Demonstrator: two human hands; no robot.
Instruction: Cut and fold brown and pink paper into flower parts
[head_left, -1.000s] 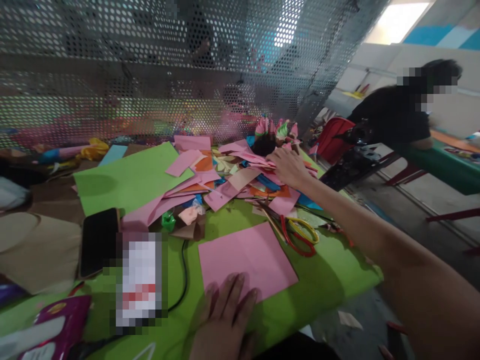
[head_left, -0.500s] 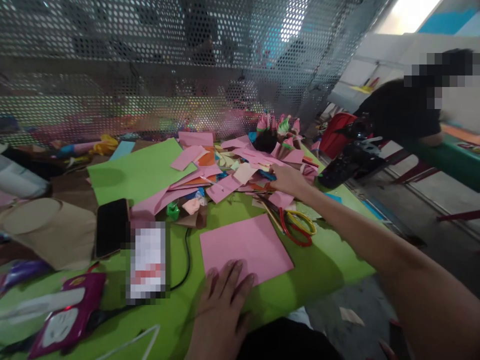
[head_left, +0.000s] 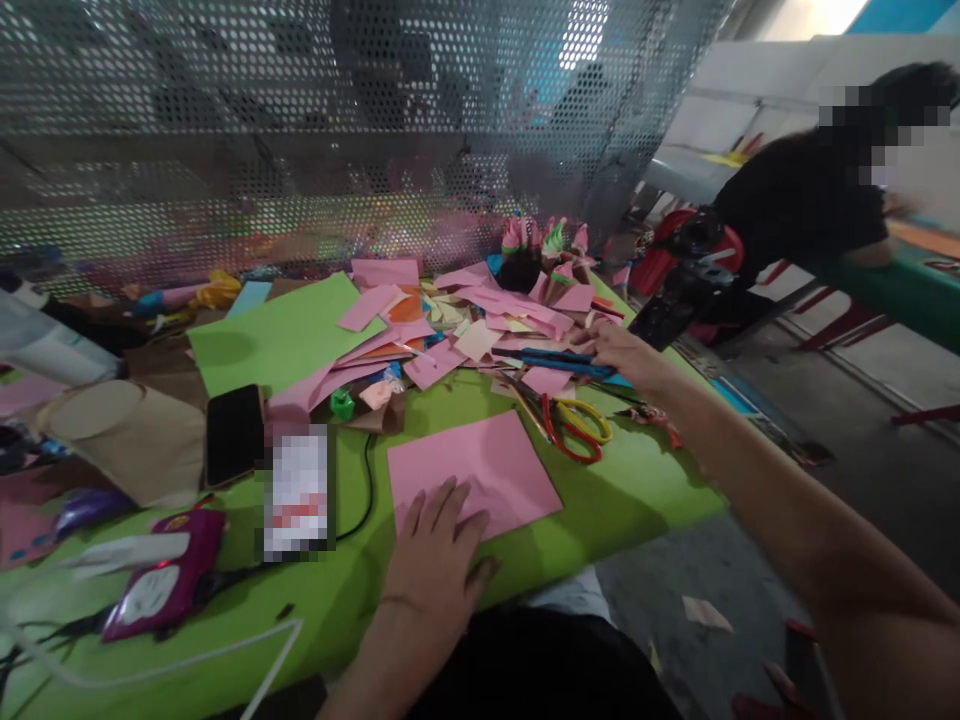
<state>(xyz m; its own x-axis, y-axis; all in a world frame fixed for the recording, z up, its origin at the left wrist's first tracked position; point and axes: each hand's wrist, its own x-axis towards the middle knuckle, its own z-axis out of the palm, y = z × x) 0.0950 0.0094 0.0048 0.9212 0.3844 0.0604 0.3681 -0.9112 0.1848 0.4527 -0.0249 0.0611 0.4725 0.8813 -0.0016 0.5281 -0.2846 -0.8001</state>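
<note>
On the green table lies a sheet of pink paper (head_left: 487, 460). My left hand (head_left: 439, 555) rests flat on its near edge, fingers spread. Out to the right, the fingers of my right hand (head_left: 619, 350) are closed on a long, slim blue tool with a dark narrow end (head_left: 559, 360); its exact kind is unclear. That tool points left over a heap of pink paper scraps (head_left: 517, 310). Just in front of the heap lie scissors with red handles (head_left: 570, 445) and another pair with yellow handles (head_left: 592, 418).
A large green sheet (head_left: 277, 340), a black phone (head_left: 235, 435), a blurred-out phone (head_left: 298, 495) and a brown paper cone (head_left: 142, 440) lie left. A magenta glue gun holder or power strip (head_left: 165, 580) has cables. A perforated metal panel (head_left: 300, 150) stands behind; another person (head_left: 802, 200) sits right.
My right hand has picked the blue tool out of the scraps and drawn it right. My left hand stays on the pink paper, and the view has shifted slightly.
</note>
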